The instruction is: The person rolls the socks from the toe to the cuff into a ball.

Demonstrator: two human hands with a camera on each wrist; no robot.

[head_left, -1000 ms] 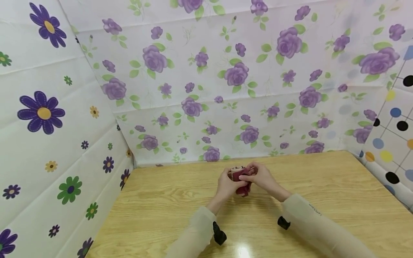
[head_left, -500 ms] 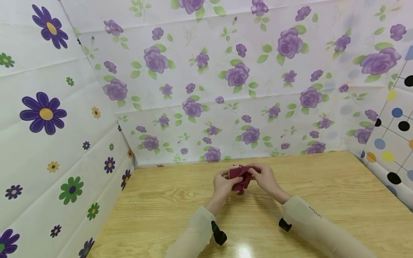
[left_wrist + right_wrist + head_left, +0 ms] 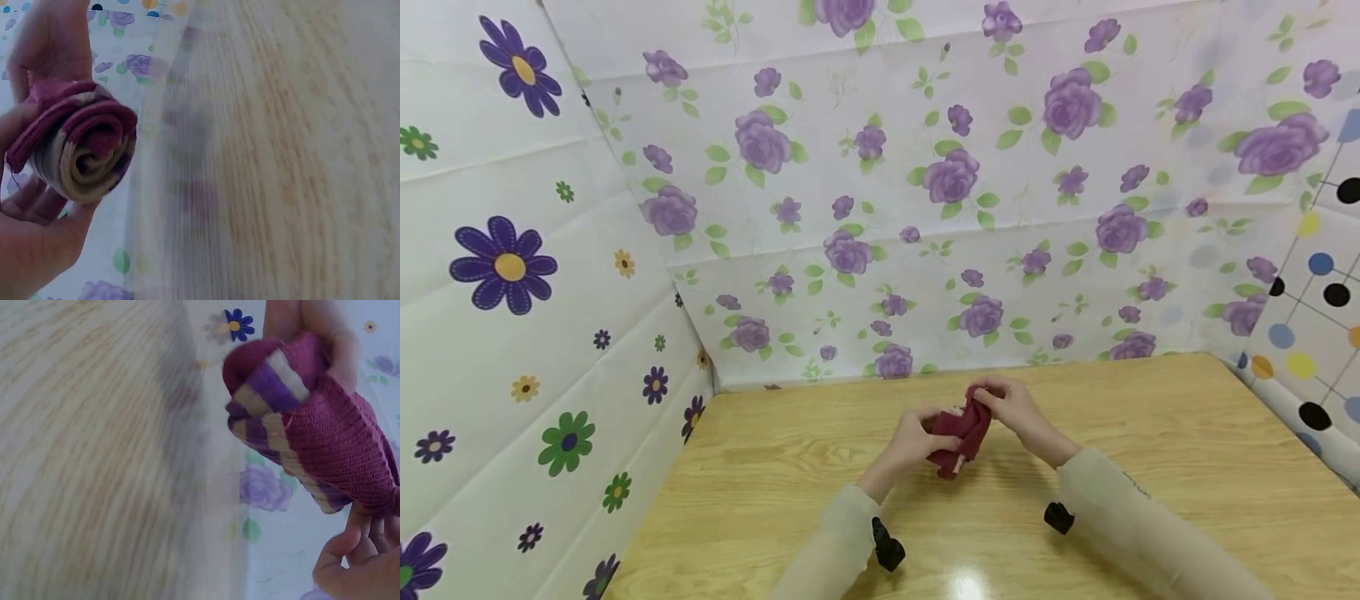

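Observation:
A rolled-up bundle of socks (image 3: pixel 946 440), maroon with cream and purple stripes, is held between both hands just over the table. My left hand (image 3: pixel 912 440) grips the roll from the left, thumb across its near face. On the far right corner, my right hand (image 3: pixel 1011 408) pinches the maroon cuff and draws it outward. Coiled maroon and cream layers show at the end of the sock roll (image 3: pixel 94 156) in the left wrist view. The ribbed cuff (image 3: pixel 344 444) stretches over part of the striped roll in the right wrist view, toward the right fingers (image 3: pixel 369 540).
The light wooden table (image 3: pixel 775 500) lies under both hands. A white sheet with purple roses (image 3: pixel 951 175) hangs behind its far edge. Flower-printed sheeting (image 3: pixel 568 333) stands at the left, and a dotted sheet (image 3: pixel 1311 342) at the right. Black straps (image 3: pixel 887 546) hang at the wrists.
The left hand has shifted down and left with the sock roll, which now tilts. The right hand has pulled the maroon cuff up and right, away from the roll.

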